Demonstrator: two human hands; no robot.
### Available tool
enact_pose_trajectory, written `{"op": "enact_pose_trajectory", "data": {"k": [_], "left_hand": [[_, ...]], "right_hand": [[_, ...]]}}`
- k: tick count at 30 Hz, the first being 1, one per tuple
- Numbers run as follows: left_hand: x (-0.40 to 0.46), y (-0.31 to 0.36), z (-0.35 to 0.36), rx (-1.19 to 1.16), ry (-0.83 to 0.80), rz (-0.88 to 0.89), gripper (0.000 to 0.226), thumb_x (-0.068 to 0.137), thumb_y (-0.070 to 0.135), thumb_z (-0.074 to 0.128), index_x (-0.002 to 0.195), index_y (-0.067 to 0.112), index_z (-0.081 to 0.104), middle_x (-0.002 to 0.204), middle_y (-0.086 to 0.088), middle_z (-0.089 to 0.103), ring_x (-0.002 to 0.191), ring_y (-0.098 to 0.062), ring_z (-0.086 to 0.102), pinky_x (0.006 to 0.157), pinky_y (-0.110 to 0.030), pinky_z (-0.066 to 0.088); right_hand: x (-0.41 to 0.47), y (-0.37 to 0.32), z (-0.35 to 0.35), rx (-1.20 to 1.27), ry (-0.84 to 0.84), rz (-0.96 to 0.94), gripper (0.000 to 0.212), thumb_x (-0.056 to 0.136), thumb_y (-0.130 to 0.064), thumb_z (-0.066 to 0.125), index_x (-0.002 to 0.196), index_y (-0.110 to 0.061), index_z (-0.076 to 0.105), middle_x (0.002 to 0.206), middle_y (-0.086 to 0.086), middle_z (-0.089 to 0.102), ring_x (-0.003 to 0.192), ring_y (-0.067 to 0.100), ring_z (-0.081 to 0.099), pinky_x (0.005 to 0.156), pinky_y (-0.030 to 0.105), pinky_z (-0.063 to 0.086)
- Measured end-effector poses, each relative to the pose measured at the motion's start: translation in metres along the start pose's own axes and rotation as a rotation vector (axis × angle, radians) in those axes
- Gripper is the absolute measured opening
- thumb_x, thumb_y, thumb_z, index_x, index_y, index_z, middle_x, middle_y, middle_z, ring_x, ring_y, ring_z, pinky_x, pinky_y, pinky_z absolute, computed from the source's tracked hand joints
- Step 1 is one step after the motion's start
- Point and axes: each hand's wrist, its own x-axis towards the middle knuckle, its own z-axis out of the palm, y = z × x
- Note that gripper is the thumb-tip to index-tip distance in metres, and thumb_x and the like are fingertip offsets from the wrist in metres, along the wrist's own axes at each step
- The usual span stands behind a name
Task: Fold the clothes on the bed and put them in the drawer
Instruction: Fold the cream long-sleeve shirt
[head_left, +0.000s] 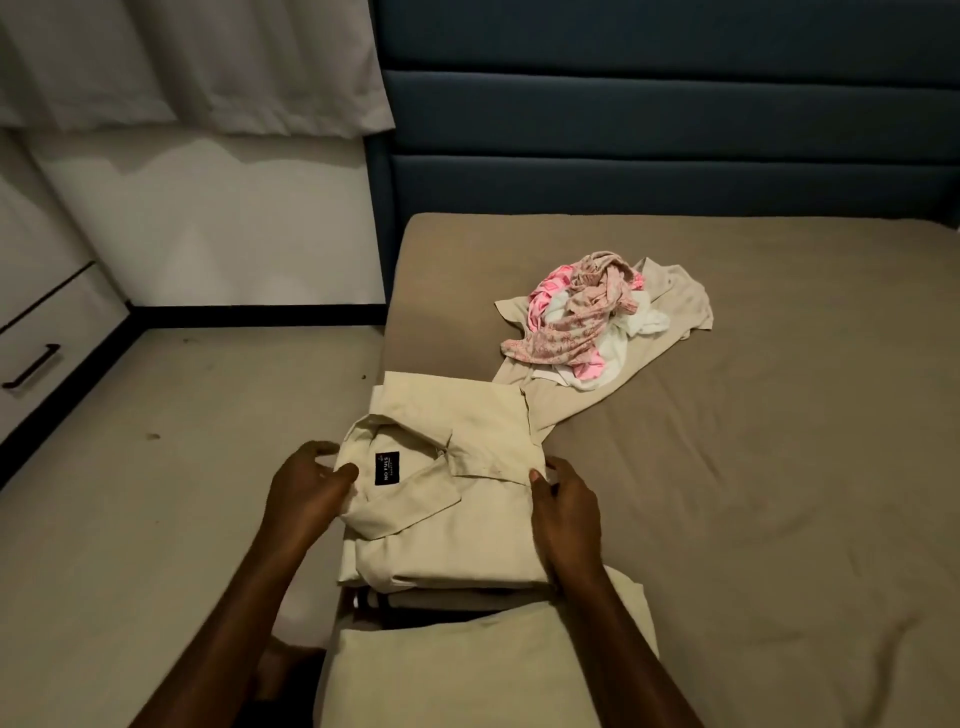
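Observation:
A folded cream collared shirt (457, 525) with a dark neck label lies near the left edge of the bed (753, 467), on top of other folded cream garments. My left hand (306, 486) grips the shirt's left side at the collar, thumb on top. My right hand (563, 506) holds its right edge, fingers curled over the fold. Further back on the bed sits a loose pile of clothes (587, 317): pink patterned, white and beige pieces. A white drawer unit (36, 338) with a black handle stands at the far left; its drawers look closed.
A dark blue padded headboard (675, 119) runs behind the bed. Pale floor (182, 467) lies between the bed and the drawer unit. A white curtain (182, 62) hangs at the upper left. More cream fabric (467, 670) lies at the bed's near edge.

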Motion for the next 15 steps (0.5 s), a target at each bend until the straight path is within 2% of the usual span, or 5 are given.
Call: {"op": "enact_pose_trajectory", "data": {"k": [3, 6, 9, 11, 15], "left_hand": [[-0.009, 0.018, 0.006, 0.331, 0.198, 0.383, 0.055, 0.09, 0.031, 0.066, 0.142, 0.021, 0.05, 0.129, -0.002, 0.062, 0.119, -0.028, 0.056, 0.093, -0.046, 0.048], [-0.008, 0.038, 0.033, 0.552, 0.153, 0.643, 0.068, 0.093, 0.057, 0.039, 0.151, 0.022, 0.044, 0.152, -0.012, 0.047, 0.146, -0.035, 0.031, 0.111, -0.055, 0.033], [0.005, 0.032, 0.066, 0.771, -0.025, 0.623, 0.078, 0.097, 0.072, 0.016, 0.159, 0.027, 0.032, 0.165, -0.016, 0.028, 0.155, -0.035, 0.016, 0.12, -0.059, 0.02], [0.01, 0.019, 0.081, 0.813, -0.087, 0.553, 0.084, 0.095, 0.077, 0.005, 0.158, 0.03, 0.035, 0.164, -0.015, 0.031, 0.153, -0.035, 0.024, 0.119, -0.061, 0.02], [0.013, 0.01, 0.087, 0.805, -0.053, 0.557, 0.075, 0.097, 0.073, 0.019, 0.149, 0.028, 0.05, 0.155, -0.015, 0.046, 0.143, -0.036, 0.041, 0.113, -0.06, 0.029]], "right_hand": [[-0.012, -0.016, 0.004, -0.42, 0.183, -0.166, 0.044, 0.104, -0.041, 0.051, 0.142, -0.02, 0.053, 0.128, 0.008, 0.06, 0.114, 0.028, 0.057, 0.09, 0.04, 0.047], [-0.01, -0.035, 0.017, -0.44, 0.175, -0.362, 0.057, 0.104, -0.051, 0.045, 0.154, -0.024, 0.044, 0.157, 0.014, 0.04, 0.139, 0.032, 0.04, 0.111, 0.047, 0.038], [-0.006, -0.03, 0.038, -0.486, 0.008, -0.4, 0.064, 0.107, -0.06, 0.027, 0.164, -0.031, 0.022, 0.172, 0.013, 0.013, 0.156, 0.032, 0.016, 0.124, 0.051, 0.024], [-0.004, -0.014, 0.049, -0.482, -0.057, -0.403, 0.064, 0.107, -0.062, 0.022, 0.164, -0.035, 0.018, 0.173, 0.011, 0.008, 0.158, 0.031, 0.012, 0.124, 0.053, 0.022], [0.001, -0.001, 0.056, -0.454, -0.089, -0.383, 0.066, 0.104, -0.066, 0.014, 0.164, -0.038, 0.016, 0.173, 0.008, 0.007, 0.16, 0.028, 0.007, 0.128, 0.048, 0.013]]}}
